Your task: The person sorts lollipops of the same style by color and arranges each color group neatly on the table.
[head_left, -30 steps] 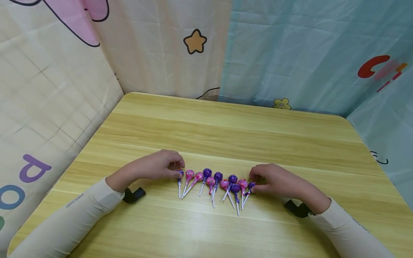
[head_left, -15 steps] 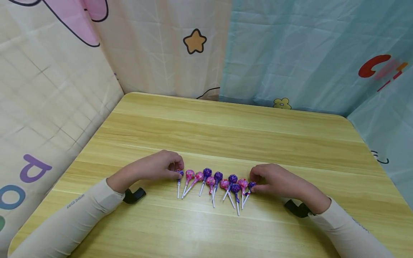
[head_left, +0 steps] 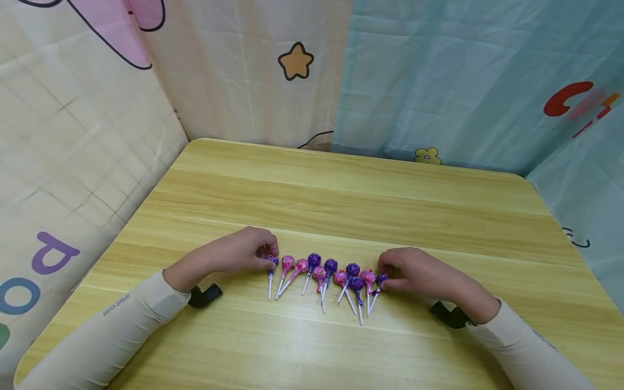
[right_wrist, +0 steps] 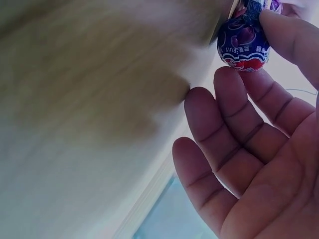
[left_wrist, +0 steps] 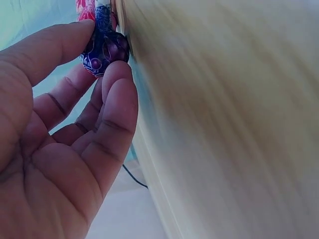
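Several wrapped lollipops, purple and pink, lie in an uneven row with their white sticks toward me. At the row's left end, my left hand [head_left: 244, 250] pinches a purple lollipop [left_wrist: 105, 52] by its round head between thumb and fingers. At the opposite end, my right hand [head_left: 414, 271] holds another purple lollipop [right_wrist: 244, 42], its thumb at the wrapper's neck and fingertips under the head. Between the hands are a pink lollipop [head_left: 288, 263], a purple lollipop [head_left: 314, 261] and others, some with crossing sticks. Both held lollipops stay low at the tabletop.
The wood-patterned table [head_left: 341, 206] has rounded far corners. Printed curtains [head_left: 244, 70] hang behind it and along both sides. Each wrist carries a black camera mount [head_left: 205, 296].
The leftmost lollipop's stick has swung very slightly left. Both hands are almost still, and the rest of the row keeps its arrangement.
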`<state>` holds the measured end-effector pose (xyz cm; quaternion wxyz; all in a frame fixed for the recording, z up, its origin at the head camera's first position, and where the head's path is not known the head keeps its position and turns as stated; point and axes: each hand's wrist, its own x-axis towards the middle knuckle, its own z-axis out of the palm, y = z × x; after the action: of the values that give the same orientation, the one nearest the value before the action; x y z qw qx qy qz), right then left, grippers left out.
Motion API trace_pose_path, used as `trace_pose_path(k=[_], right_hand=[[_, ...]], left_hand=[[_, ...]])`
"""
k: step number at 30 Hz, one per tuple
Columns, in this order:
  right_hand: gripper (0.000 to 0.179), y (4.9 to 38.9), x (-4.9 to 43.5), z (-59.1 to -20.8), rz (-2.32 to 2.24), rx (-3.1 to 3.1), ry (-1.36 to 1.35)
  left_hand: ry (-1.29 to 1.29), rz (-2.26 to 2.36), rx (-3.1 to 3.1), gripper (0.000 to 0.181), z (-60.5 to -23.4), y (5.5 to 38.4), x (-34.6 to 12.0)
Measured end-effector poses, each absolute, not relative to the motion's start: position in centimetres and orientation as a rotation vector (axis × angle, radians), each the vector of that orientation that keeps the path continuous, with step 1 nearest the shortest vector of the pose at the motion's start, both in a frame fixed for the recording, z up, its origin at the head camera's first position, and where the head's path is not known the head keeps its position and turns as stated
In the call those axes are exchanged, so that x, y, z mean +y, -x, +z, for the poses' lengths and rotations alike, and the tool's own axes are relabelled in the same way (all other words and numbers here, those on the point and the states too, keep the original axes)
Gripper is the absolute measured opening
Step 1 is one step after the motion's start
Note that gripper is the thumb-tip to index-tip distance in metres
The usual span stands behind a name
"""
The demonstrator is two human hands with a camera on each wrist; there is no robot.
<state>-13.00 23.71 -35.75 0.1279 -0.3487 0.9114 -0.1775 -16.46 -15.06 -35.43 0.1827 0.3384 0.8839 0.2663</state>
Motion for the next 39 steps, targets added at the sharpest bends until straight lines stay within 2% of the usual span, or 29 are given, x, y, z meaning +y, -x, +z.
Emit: trace_pose_path(k=[12, 20, 26, 39], right_hand=[[0.011, 12.9, 23.6, -35.7, -0.573, 2.587, 1.012], [0.009, 13.1, 23.7, -35.5, -0.592, 2.561, 1.050], [0.006, 13.3, 23.9, -35.5, -0.611, 2.526, 1.039], [0.011, 13.3, 24.1, -35.8, -0.636, 2.483, 1.021]], left_hand=[[-0.944, 0.745, 2.479, 0.006, -35.3, 16.6, -15.3], [-0.933, 0.784, 2.489, 0.007, -34.6, 18.0, -16.4], [-0.941, 0.841, 2.454, 0.007, -33.8, 19.9, -16.4], [-0.939, 0.889, 2.519, 0.016, -32.2, 25.9, -14.0]])
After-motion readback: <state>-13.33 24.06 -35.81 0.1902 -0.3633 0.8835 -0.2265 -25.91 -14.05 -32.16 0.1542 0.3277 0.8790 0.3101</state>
